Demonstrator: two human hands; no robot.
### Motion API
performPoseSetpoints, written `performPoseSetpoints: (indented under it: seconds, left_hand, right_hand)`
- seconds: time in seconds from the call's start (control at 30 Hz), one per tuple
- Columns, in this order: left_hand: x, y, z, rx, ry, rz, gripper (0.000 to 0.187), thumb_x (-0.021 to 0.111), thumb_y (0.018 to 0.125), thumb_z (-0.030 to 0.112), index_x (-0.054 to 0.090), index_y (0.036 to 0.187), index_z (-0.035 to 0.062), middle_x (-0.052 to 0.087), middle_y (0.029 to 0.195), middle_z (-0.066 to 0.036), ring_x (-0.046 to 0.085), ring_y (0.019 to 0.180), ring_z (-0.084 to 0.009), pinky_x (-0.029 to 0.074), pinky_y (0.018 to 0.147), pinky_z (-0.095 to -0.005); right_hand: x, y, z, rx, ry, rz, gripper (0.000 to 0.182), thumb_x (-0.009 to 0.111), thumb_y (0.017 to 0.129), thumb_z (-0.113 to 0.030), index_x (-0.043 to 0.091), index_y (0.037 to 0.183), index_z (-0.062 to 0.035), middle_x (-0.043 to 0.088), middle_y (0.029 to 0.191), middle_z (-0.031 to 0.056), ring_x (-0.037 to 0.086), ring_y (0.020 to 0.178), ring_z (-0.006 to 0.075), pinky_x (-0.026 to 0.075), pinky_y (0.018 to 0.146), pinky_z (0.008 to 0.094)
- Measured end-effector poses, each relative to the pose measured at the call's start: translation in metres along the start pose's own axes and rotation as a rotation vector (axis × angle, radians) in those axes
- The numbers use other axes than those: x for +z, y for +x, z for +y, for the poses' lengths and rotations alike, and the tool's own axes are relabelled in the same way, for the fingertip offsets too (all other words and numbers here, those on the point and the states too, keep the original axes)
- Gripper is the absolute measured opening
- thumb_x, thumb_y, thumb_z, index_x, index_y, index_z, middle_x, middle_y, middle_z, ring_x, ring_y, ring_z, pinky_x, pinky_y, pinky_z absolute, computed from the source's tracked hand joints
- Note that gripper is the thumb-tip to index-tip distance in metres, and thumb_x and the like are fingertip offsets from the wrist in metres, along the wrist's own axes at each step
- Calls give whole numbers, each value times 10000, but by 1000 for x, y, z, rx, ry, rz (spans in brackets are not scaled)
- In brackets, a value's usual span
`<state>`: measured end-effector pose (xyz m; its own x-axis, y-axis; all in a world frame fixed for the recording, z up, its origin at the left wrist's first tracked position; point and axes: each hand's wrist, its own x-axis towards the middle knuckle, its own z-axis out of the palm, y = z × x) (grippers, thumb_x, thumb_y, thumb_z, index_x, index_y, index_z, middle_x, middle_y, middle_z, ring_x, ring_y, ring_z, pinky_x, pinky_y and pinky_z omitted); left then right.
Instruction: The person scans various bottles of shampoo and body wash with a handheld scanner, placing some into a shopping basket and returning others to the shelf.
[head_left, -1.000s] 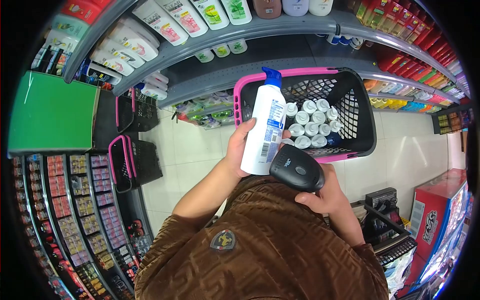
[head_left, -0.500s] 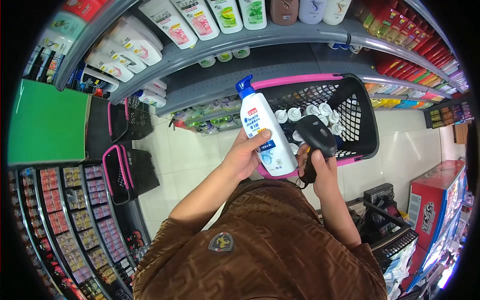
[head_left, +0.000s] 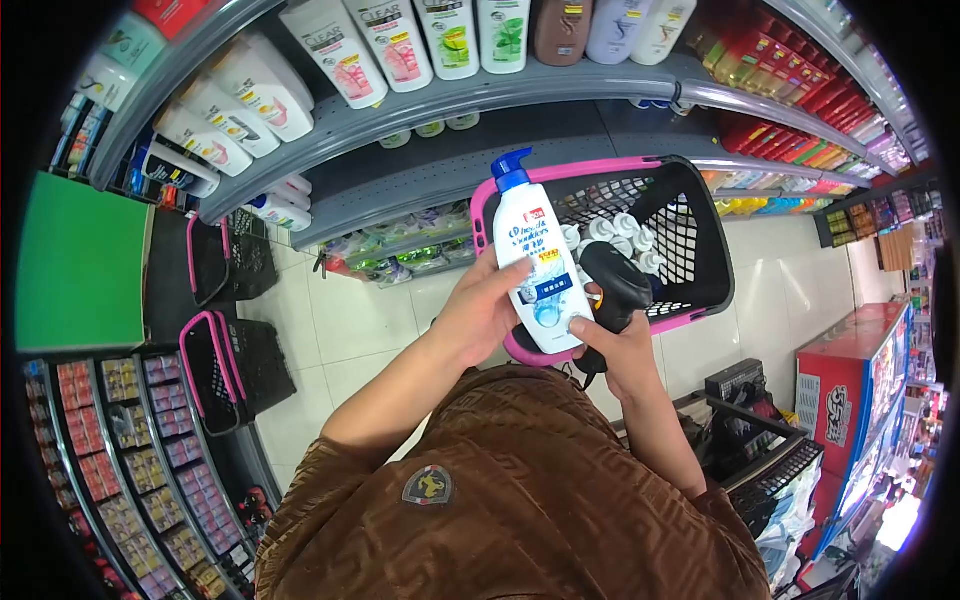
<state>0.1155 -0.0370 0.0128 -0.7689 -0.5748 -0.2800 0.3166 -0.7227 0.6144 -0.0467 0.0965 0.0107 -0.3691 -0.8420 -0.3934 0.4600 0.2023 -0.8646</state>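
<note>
A white shampoo bottle [head_left: 545, 265] with a blue pump top and a blue label leans slightly left in front of my body. My left hand [head_left: 487, 308] is closed round its left side, the thumb lying across the front. In my right hand [head_left: 622, 350] is a black handheld barcode scanner [head_left: 617, 285], its head beside the bottle. The right thumb touches the bottle's lower right edge. Behind them stands a black shopping basket [head_left: 695, 260] with a pink rim, holding several bottles with white pump tops [head_left: 622, 235].
Shelves of shampoo bottles [head_left: 390, 45] curve across the front. Two more black and pink baskets [head_left: 262, 365] stand on the tiled floor at left, near small packets on racks [head_left: 110, 440]. A red and blue box-like stand [head_left: 850, 390] is at right.
The bottle has turned more upright and its label faces me more. My right thumb has come onto the bottle, with the scanner drawn closer to it. The view has shifted slightly.
</note>
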Motion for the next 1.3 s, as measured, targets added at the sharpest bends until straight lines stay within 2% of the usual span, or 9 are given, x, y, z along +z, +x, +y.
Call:
performPoseSetpoints:
  seconds: [0.07,0.1,0.17,0.3,0.47,0.9,1.0,1.23,1.3]
  left_hand:
    - [7,3,-1,-40,-95,-85,549,578,1022,345,413,1462,61,585,1392,-139,576,1297,-310,444,1099,-524]
    - [13,3,-2,-44,-92,-88,549,578,1022,345,413,1462,61,585,1392,-139,576,1297,-310,444,1099,-524]
    - [23,2,-7,-46,-16,-70,617,497,1032,464,400,1493,64,551,1447,-147,546,1334,-321,413,1114,-527]
    - [38,4,-21,-37,17,-92,629,435,1048,487,384,1508,61,531,1469,-149,524,1357,-318,406,1118,-519]
    - [50,7,-36,-24,13,-101,646,356,1063,512,372,1517,54,518,1484,-147,522,1360,-316,415,1113,-507]
    - [48,10,-41,10,-14,-147,650,351,1069,502,336,1536,50,499,1499,-147,494,1386,-321,396,1132,-513]
    - [48,11,-33,15,11,-116,658,345,1070,504,325,1542,46,488,1509,-149,484,1395,-323,390,1138,-518]
    - [32,18,-18,-40,3,-157,662,345,1068,522,343,1534,51,495,1503,-152,489,1390,-323,383,1145,-510]
    - [27,24,-19,-49,-14,-167,659,345,1068,526,352,1528,54,507,1492,-152,493,1384,-323,378,1150,-505]
  right_hand:
    - [-11,-3,-1,-33,3,-14,570,841,795,-27,549,1281,34,663,1015,90,665,803,134,545,570,252]
    - [-16,-5,-1,-60,2,-36,547,843,795,-29,564,1261,31,663,1006,88,658,786,125,533,554,246]
    - [-25,-9,-2,-82,3,-29,522,845,795,-33,577,1239,27,665,1001,84,653,774,117,523,543,244]
    - [-44,-15,-9,-125,-4,-42,469,849,796,-45,604,1191,15,668,989,70,643,755,107,509,532,241]
    - [-67,-18,-15,-91,-57,-82,498,826,799,-29,568,1224,-15,642,1006,64,648,789,118,528,539,243]
    - [-77,-7,-17,-96,-118,-133,568,839,788,-21,558,1281,-3,638,1048,67,645,824,113,517,553,235]
    - [-68,-6,-20,-168,-62,-163,608,847,778,-14,545,1306,-7,630,1076,70,641,845,114,513,563,229]
    - [-46,-5,-17,-184,-58,-110,696,857,769,-20,507,1370,-23,609,1144,80,629,885,116,511,588,226]
    - [-37,-6,-11,-337,-95,-53,628,862,786,-45,567,1339,5,682,1162,89,654,980,149,547,781,286]
